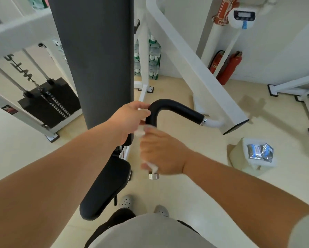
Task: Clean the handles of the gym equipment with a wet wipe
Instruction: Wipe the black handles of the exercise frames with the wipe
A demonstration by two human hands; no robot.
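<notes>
A black bent handle (177, 108) sticks out from the white machine arm (200, 74) and turns down toward a chrome end cap (154, 176). My right hand (163, 151) is wrapped round the lower straight part of the handle with a white wet wipe (152, 165) between palm and grip; the wipe shows above and below my fingers. My left hand (130, 117) grips the handle just under the bend, with a bit of wipe at its fingers. The lower grip is hidden by my right hand.
A grey back pad (96, 56) and black seat (107, 188) stand to the left. A weight stack (48, 102) is at far left. A wipe packet (260, 152) lies on a white container at the right. Red fire extinguishers (229, 67) stand by the wall.
</notes>
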